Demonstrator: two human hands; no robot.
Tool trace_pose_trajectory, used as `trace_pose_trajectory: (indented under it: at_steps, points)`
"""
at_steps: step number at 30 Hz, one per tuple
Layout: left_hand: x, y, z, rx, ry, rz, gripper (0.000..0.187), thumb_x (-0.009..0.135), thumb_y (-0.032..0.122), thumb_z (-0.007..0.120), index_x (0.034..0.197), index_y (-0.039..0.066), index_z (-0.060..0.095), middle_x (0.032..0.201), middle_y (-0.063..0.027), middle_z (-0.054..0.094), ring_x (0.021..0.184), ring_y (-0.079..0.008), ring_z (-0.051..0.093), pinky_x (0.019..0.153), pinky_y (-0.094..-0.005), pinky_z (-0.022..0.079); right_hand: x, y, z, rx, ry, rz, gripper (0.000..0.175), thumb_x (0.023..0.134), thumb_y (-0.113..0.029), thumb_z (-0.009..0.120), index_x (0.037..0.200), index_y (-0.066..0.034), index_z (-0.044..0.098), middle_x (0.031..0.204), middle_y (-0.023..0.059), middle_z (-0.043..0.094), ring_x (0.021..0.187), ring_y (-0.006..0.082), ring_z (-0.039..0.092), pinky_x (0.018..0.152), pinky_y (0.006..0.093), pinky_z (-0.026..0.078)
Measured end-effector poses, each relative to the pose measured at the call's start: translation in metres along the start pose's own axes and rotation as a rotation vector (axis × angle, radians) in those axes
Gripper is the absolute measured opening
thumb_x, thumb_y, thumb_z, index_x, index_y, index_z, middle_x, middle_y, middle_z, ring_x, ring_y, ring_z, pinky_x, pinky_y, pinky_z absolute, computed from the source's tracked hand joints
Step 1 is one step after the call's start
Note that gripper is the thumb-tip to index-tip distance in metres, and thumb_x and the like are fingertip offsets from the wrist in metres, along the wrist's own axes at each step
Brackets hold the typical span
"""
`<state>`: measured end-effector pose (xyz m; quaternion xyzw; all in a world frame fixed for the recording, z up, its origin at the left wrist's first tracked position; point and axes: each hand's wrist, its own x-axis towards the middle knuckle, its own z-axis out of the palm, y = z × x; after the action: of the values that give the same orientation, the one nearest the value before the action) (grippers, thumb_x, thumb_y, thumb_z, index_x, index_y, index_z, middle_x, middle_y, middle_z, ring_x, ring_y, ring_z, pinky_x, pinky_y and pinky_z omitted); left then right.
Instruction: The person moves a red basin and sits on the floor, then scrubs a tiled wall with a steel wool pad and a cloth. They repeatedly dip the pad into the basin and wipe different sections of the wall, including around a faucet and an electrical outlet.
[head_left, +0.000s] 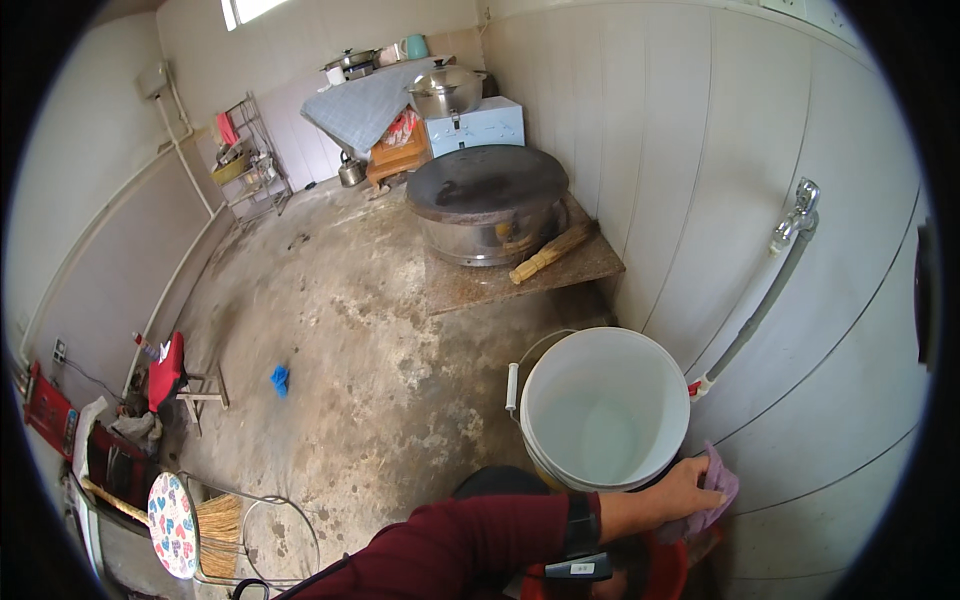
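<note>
My left hand (679, 495) reaches in from the lower left in a dark red sleeve and grips a crumpled purple cloth (716, 487) near the wall panels. Its wrist carries a black strap, with a small dark device below. Just beyond the hand stands a white plastic bucket (532, 420) holding some clear water, its wire handle hanging to the left. Beneath my forearm, partly hidden, is a red basin (675, 574). My right hand cannot be made out as a hand; the arm covers much of the basin.
A metal tap (796, 217) and grey pipe run along the right wall. Past the bucket, a round griddle (487, 180) and a hand brush (551, 253) rest on a stone slab (465, 294). A heart-patterned stool (172, 525), a straw broom (219, 536) and a blue scrap (280, 381) lie leftward.
</note>
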<state>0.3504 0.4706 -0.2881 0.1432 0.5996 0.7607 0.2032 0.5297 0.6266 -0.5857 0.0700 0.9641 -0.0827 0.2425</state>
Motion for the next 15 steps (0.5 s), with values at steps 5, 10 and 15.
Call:
trace_pose_trajectory:
  at_steps: [5,10,15]
  points:
    - [-0.001,-0.002,-0.001,-0.106,-0.015,-0.082,0.030,0.081,0.017,0.071,0.105,0.000,0.061,0.095,-0.0047,0.065,0.088,-0.0119,0.059,0.082,-0.0291,0.049,0.008,0.006,-0.023,0.000,0.010,-0.003,0.054,0.074,-0.030,0.071,0.124,-0.0150,0.058,0.119,0.0224,0.057,0.112,0.0388,0.057,0.097,0.0506,0.046]
    - [0.000,-0.005,0.000,-0.046,-0.044,0.006,0.031,0.082,0.017,0.072,0.106,0.001,0.060,0.095,-0.0041,0.065,0.088,-0.0117,0.059,0.083,-0.0288,0.048,0.029,0.017,-0.026,0.016,0.009,0.003,0.049,0.075,-0.029,0.070,0.121,-0.0143,0.059,0.116,0.0221,0.058,0.109,0.0389,0.058,0.095,0.0506,0.047]
    - [0.006,-0.017,0.004,-0.133,0.005,0.006,0.022,0.078,0.014,0.071,0.093,0.002,0.059,0.085,-0.0034,0.062,0.081,-0.0117,0.057,0.078,-0.0288,0.048,0.043,0.018,-0.034,0.029,0.021,0.002,0.045,0.076,-0.028,0.069,0.117,-0.0135,0.060,0.113,0.0218,0.059,0.105,0.0390,0.058,0.093,0.0505,0.047]
